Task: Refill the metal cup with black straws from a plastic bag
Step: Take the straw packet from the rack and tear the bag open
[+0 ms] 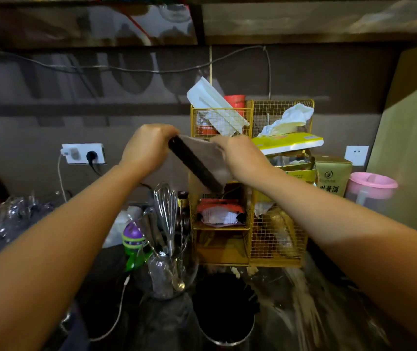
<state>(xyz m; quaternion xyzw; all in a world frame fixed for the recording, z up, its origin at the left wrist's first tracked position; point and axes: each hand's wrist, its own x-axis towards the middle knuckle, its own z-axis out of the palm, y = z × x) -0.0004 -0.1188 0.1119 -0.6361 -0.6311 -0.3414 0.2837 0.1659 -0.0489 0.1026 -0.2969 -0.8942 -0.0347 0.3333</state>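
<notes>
Both hands are up at mid-frame, in front of the yellow rack [250, 188], sharing one plastic bag [203, 158].

Left hand [149, 148]: fingers curled tight over the bag's upper left end.
Right hand [242, 155]: closed on the bag's right edge; the fingers sit behind the film, so exact contact is not readable.

Bag: clear film, looks greyish and blurred. It is tilted, high end at the left hand, low end down-right in front of the rack's middle shelf. The black straws [197, 164] lie packed along its lower-left side as one dark, straight bundle running the bag's length. The part of the bag toward the right hand looks empty and see-through.

Cup [227, 323]: metal, round, on the dark counter [151, 330] at bottom centre, below the hands and well apart from the bag. Only a bright rim arc shows at its near edge; the mouth is filled with black, with thin dark ends fanning toward the right. Too dark to count or separate them.

Nearby: a glass jar [169, 277] with a whisk [166, 206] and other utensils stands just left of the cup. A pink-lidded jug [369, 188] sits right of the rack. A wall socket [83, 153] with plugs in it is on the left.
</notes>
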